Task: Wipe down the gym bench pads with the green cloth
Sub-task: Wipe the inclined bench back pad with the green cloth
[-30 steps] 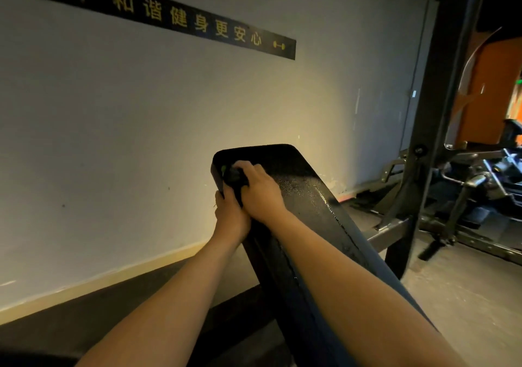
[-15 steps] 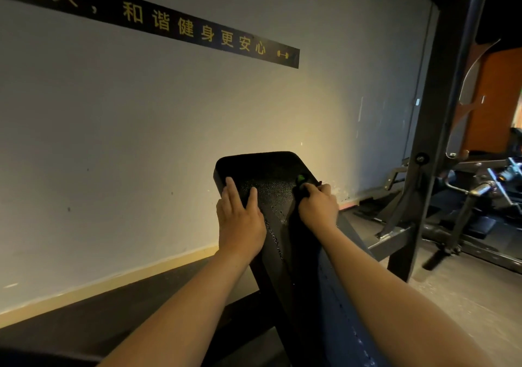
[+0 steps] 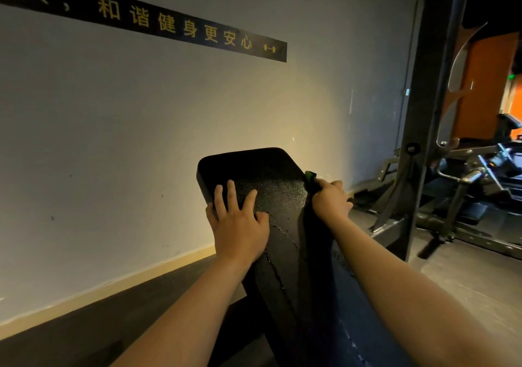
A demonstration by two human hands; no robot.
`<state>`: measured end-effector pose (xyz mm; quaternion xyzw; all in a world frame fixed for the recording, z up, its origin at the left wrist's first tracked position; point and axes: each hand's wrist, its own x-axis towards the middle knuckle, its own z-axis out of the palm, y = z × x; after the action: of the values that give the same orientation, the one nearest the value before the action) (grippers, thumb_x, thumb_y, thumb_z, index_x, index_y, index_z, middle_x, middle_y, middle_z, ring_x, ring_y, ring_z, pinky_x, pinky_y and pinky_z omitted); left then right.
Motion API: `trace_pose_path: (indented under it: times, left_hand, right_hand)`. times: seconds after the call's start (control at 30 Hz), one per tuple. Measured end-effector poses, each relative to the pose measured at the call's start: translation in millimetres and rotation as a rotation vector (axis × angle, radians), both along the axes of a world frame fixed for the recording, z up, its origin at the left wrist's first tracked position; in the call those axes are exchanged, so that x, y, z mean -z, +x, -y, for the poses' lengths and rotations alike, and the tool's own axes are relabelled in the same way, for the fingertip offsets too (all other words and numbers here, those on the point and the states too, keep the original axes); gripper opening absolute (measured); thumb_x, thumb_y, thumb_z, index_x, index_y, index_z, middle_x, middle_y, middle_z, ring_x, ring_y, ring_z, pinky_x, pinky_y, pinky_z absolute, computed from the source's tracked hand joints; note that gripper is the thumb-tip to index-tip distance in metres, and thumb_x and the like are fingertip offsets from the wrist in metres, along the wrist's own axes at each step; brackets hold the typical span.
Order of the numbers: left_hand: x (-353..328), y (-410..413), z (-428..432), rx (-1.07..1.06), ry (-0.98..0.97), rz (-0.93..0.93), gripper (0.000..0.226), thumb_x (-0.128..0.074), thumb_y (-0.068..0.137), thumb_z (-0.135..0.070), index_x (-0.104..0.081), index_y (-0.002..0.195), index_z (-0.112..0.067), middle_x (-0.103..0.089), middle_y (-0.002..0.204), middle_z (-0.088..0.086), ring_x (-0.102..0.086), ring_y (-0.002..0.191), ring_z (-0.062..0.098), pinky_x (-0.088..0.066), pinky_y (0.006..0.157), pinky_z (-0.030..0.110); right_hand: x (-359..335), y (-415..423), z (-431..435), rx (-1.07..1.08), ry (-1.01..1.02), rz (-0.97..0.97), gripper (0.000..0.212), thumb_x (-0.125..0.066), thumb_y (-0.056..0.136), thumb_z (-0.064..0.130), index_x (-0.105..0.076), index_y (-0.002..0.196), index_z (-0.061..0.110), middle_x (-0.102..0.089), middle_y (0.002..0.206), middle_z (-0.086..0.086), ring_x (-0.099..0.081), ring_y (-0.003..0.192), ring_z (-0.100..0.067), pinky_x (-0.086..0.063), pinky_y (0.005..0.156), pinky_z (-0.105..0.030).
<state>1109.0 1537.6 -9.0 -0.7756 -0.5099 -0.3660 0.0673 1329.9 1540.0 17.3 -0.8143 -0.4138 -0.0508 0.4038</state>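
Since a second ago the two hands have parted: they were bunched together at the pad's far left corner, and now sit at opposite edges. Largest, the black bench pad (image 3: 271, 186) slopes away toward the wall, its surface speckled wet. On its left side the left hand (image 3: 240, 225) lies flat, fingers spread and holding nothing, probably to steady the pad. At the right edge the right hand (image 3: 329, 201) is clenched round the green cloth (image 3: 310, 176), seemingly wiping that side.
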Motion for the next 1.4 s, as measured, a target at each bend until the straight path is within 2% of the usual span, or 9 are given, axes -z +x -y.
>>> trace_pose_path:
  times: [0.07,0.27,0.43,0.63,0.77,0.9,1.1,1.23,1.4]
  left_hand:
    - [0,-1,-1,-0.001,0.019,0.021,0.061,-0.026,0.094,-0.048,-0.032,0.154,-0.037,-0.004,0.168,0.007,0.008,0.153,0.03,-0.007,0.122,0.055]
    - [1,0,-2,0.01,0.032,0.034,0.052,-0.037,0.099,-0.044,-0.038,0.15,-0.035,-0.013,0.167,0.006,0.003,0.153,0.03,-0.009,0.122,0.054]
    - [3,-5,2,0.063,0.047,0.057,0.047,-0.039,0.101,-0.042,-0.044,0.147,-0.034,-0.016,0.166,0.002,0.003,0.153,0.027,-0.006,0.122,0.049]
    - [1,-5,4,0.063,0.028,0.03,0.047,-0.037,0.102,-0.043,-0.04,0.149,-0.038,-0.013,0.167,0.0,0.007,0.153,0.027,-0.002,0.124,0.05]
    - [2,-1,3,0.028,0.044,0.027,0.047,-0.038,0.1,-0.04,-0.041,0.148,-0.037,-0.016,0.166,0.003,0.004,0.153,0.03,-0.004,0.123,0.053]
    - [3,0,4,0.007,0.062,0.0,0.047,-0.037,0.101,-0.04,-0.04,0.148,-0.036,-0.018,0.166,0.005,0.001,0.153,0.032,-0.007,0.122,0.055]
    - [7,-5,6,0.013,0.09,-0.02,0.044,-0.034,0.103,-0.04,-0.043,0.147,-0.035,-0.023,0.165,0.002,-0.003,0.153,0.029,-0.007,0.123,0.053]
    - [8,-8,5,0.053,0.064,0.034,0.044,-0.032,0.104,-0.042,-0.043,0.146,-0.037,-0.021,0.165,0.0,0.001,0.154,0.025,-0.004,0.124,0.049]
    - [11,-4,2,0.051,0.103,0.056,0.048,-0.031,0.099,-0.043,-0.05,0.143,-0.033,-0.027,0.163,0.002,-0.006,0.153,0.027,-0.007,0.123,0.048]
  right_hand:
    - [1,-12,-2,-0.012,0.037,-0.045,0.057,-0.042,0.091,0.009,-0.049,0.142,0.033,-0.043,0.127,-0.01,-0.047,0.114,-0.039,-0.035,0.108,-0.051]
    - [11,-85,4,-0.383,0.158,0.218,0.052,-0.047,0.089,0.012,-0.056,0.138,0.022,-0.05,0.126,-0.013,-0.056,0.105,-0.037,-0.047,0.093,-0.045]
    - [9,-67,21,-0.368,0.049,0.438,0.057,-0.044,0.09,0.017,-0.042,0.143,0.038,-0.044,0.136,-0.003,-0.051,0.117,-0.026,-0.031,0.1,-0.045]
    - [19,-11,37,-0.021,-0.042,0.079,0.059,-0.041,0.093,0.013,-0.038,0.146,0.038,-0.039,0.125,-0.009,-0.043,0.113,-0.036,-0.026,0.103,-0.052]
    - [16,-35,29,-0.085,-0.027,0.034,0.048,-0.036,0.096,0.028,-0.038,0.144,0.027,-0.038,0.132,-0.012,-0.039,0.119,-0.038,-0.025,0.106,-0.055]
    - [7,-64,30,-0.302,-0.008,0.079,0.045,-0.022,0.096,0.058,-0.048,0.127,0.037,-0.047,0.13,-0.006,-0.042,0.124,-0.034,-0.027,0.1,-0.056]
    - [12,-83,32,-0.428,0.031,0.282,0.017,-0.036,0.103,0.036,-0.048,0.112,0.029,-0.045,0.114,-0.001,-0.048,0.105,-0.029,-0.029,0.09,-0.048]
    - [18,-27,32,-0.22,0.041,0.127,0.009,-0.034,0.101,0.026,-0.039,0.103,0.033,-0.041,0.108,-0.003,-0.05,0.102,-0.031,-0.029,0.091,-0.051]
    - [23,-3,33,0.013,0.031,-0.075,0.031,-0.039,0.095,0.015,-0.045,0.118,0.035,-0.036,0.108,-0.006,-0.047,0.106,-0.036,-0.025,0.101,-0.055]
